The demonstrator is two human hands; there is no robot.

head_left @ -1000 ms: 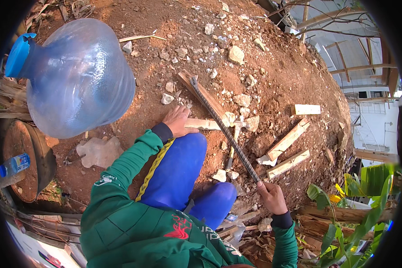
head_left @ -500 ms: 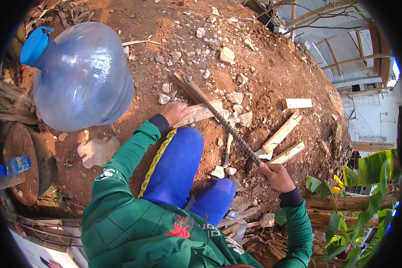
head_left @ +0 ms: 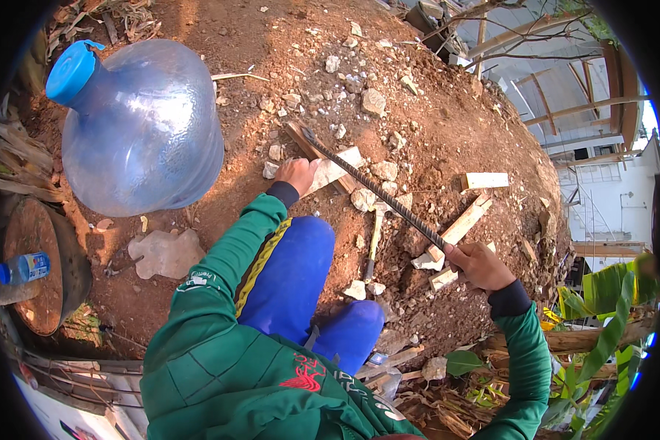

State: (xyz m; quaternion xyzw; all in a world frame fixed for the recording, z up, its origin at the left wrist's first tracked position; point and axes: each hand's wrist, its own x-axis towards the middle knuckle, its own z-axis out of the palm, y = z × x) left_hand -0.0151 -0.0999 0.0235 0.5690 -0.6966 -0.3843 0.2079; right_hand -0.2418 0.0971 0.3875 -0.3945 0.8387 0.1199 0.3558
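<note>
My left hand (head_left: 299, 176) is closed on the near end of a short pale wooden board (head_left: 333, 171). This board lies across a darker wooden strip (head_left: 301, 138) on the soil. My right hand (head_left: 482, 265) grips the lower end of a long ribbed steel bar (head_left: 392, 202). The bar slants up and left, passing over the held board, and its far tip is by the wooden strip. Whether bar and board touch, I cannot tell. A hammer (head_left: 375, 238) with a wooden handle rests on the ground below the bar.
Pale wood offcuts (head_left: 485, 180) and stones (head_left: 373, 102) are scattered over the sloping soil. A large clear blue water jug (head_left: 143, 128) stands at the left. Beyond it, a small bottle (head_left: 24, 268) sits near a rusty drum (head_left: 33, 242). Banana leaves (head_left: 594, 297) crowd the right.
My right hand has moved right and farther away, swinging the bar's lower end with it. My left hand and the board have shifted slightly right and away.
</note>
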